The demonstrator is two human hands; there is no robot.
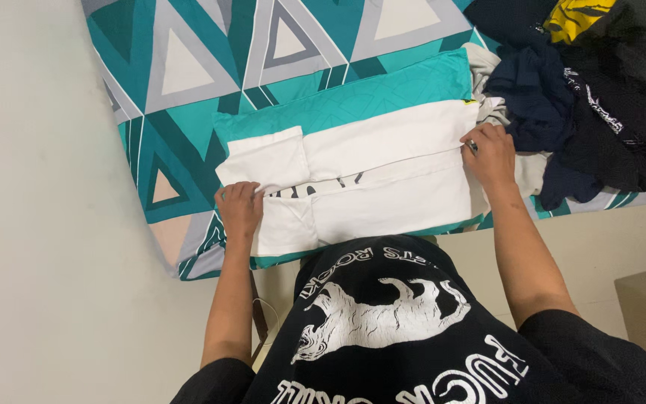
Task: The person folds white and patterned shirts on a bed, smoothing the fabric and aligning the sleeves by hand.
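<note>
Two bare hands rest on a white shirt [383,168], which lies partly folded across a teal-and-grey patterned mattress [211,67]. We see the left hand [239,209] lying flat, fingers loosely together, pressing the shirt's end where a folded sleeve [267,158] sits just above the fingertips. We see the right hand [490,153] at the opposite end, its fingers curled and pinching the shirt's edge. Between the two hands the shirt's long sides are turned inward, and the folded edges meet along a seam running from hand to hand; a trace of dark print shows in the gap. Beyond the shirt, on the side away from us, a teal cushion [353,93] lies touching its far edge. Just past the right hand, a heap of dark clothes [600,112] sits on the mattress, with a yellow-and-black piece [577,16] on top at the far corner. Beneath the forearms, our own black printed T-shirt [405,329] fills the near view, and pale floor [39,224] lies outside the left hand.
</note>
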